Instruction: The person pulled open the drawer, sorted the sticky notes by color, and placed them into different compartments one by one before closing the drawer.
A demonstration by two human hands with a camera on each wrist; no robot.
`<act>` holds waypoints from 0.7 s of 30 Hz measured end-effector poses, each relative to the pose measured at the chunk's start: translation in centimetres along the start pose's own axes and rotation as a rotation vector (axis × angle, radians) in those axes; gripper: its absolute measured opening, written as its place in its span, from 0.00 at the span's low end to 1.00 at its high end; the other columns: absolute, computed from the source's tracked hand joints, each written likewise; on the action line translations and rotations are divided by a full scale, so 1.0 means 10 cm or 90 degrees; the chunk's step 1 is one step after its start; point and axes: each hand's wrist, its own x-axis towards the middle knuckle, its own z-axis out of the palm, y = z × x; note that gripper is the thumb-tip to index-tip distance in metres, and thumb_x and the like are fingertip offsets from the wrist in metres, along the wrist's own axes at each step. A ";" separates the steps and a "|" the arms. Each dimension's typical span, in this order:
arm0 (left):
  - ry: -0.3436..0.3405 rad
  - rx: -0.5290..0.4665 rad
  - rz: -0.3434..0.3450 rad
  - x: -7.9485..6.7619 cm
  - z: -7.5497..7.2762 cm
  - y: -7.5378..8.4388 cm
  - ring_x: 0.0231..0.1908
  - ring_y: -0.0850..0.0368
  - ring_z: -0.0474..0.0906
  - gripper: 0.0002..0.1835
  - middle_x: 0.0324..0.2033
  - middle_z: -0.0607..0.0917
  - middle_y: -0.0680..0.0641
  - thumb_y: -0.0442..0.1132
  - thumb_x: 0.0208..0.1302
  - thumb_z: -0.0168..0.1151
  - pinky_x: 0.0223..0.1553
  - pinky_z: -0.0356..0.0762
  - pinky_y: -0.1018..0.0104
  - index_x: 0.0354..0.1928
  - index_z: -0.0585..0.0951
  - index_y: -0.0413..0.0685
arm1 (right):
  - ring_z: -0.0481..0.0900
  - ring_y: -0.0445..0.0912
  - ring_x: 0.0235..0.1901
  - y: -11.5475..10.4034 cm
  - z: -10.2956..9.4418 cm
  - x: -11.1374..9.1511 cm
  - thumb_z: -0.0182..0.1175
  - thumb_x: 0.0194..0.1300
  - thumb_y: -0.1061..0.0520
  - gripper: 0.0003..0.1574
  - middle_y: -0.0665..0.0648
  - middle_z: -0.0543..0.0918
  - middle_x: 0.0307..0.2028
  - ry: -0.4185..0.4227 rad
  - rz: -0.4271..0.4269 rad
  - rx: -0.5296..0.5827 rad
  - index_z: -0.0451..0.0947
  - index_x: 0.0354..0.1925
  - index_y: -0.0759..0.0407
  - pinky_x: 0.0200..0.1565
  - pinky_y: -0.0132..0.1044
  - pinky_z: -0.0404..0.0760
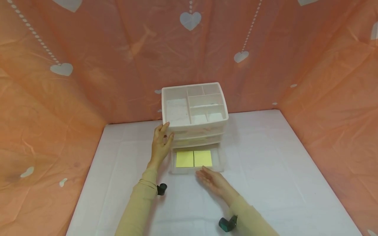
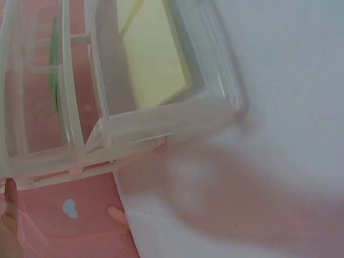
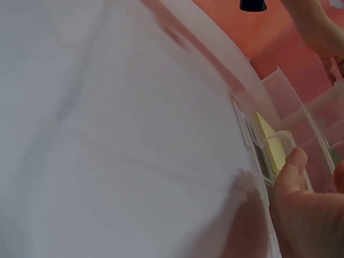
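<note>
A white plastic drawer unit [image 1: 195, 125] stands on the table, its clear bottom drawer [image 1: 184, 170] pulled out. Two yellow sticky note pads [image 1: 184, 159] lie side by side in that drawer. My left hand [image 1: 159, 146] rests against the unit's left front corner; in the left wrist view a finger [image 2: 9, 215] touches the frame's edge. At the open drawer's front is my right hand [image 1: 215, 181], fingers extended and palm turned towards it. In the right wrist view its thumb [image 3: 293, 169] lies by the drawer's front rim. Its other fingertips are mostly hidden there.
The unit's top tray [image 1: 177, 111] has several compartments. Two closed drawers sit above the open one, and something green [image 2: 54, 64] shows through a clear drawer front. White cloth [image 1: 265, 170] covers the table. An orange curtain [image 1: 133, 49] with hearts hangs behind and at both sides.
</note>
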 end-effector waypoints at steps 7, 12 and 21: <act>0.008 -0.006 0.005 0.00 0.00 -0.02 0.46 0.44 0.72 0.25 0.57 0.66 0.37 0.36 0.65 0.56 0.47 0.77 0.45 0.62 0.64 0.56 | 0.79 0.40 0.42 -0.10 0.01 0.15 0.48 0.71 0.55 0.32 0.60 0.75 0.47 0.062 -0.034 0.035 0.53 0.63 0.74 0.53 0.28 0.79; 0.013 -0.003 0.003 0.00 -0.01 -0.02 0.45 0.44 0.72 0.24 0.56 0.66 0.37 0.36 0.65 0.57 0.46 0.77 0.46 0.62 0.65 0.56 | 0.80 0.40 0.41 -0.21 0.03 0.27 0.47 0.71 0.57 0.28 0.57 0.76 0.42 0.059 -0.036 0.059 0.55 0.62 0.73 0.52 0.28 0.79; 0.019 -0.003 0.024 0.00 0.00 -0.02 0.44 0.42 0.73 0.24 0.55 0.67 0.36 0.35 0.64 0.57 0.45 0.77 0.43 0.61 0.65 0.55 | 0.79 0.41 0.41 -0.38 0.09 0.43 0.43 0.73 0.60 0.20 0.57 0.75 0.41 0.032 -0.041 0.118 0.59 0.57 0.71 0.56 0.29 0.77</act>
